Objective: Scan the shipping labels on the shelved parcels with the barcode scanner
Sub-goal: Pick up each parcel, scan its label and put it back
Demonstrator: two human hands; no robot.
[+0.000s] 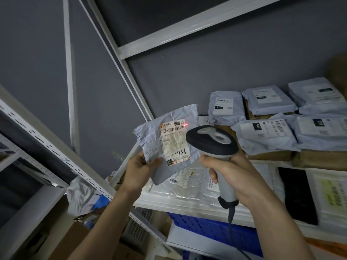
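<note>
My right hand (238, 177) wraps the barcode scanner (216, 147), so I can't see the trigger, and the scanner's head covers the right edge of the shipping label (175, 142). The small print on that label is too blurred for me to read. My left hand (139, 173) hides the lower left corner of the grey mailer (150, 132). The scanner cable (231, 216) runs off the bottom edge. On the far right, the brown box (338, 72) is cut off by the frame, and the labels on the shelved parcels (266, 134) are too small to make out.
</note>
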